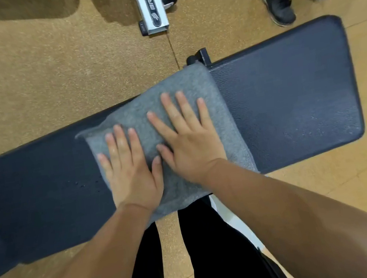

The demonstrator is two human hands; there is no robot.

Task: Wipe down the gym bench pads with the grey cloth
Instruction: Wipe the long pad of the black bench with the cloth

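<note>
A grey cloth (184,86) lies spread across the middle of a dark blue gym bench, covering the gap between the long pad (39,194) on the left and the wider pad (289,95) on the right. My left hand (130,167) lies flat on the cloth's left part with its fingers spread. My right hand (186,136) presses flat on the cloth beside it, fingers apart. Neither hand grips the cloth. Small droplets dot the long pad left of the cloth.
Brown speckled floor surrounds the bench. A silver and black machine foot (151,6) lies on the floor beyond the bench. Another person's dark shoes (278,0) stand at the top right. My black trousers (205,253) are below the bench.
</note>
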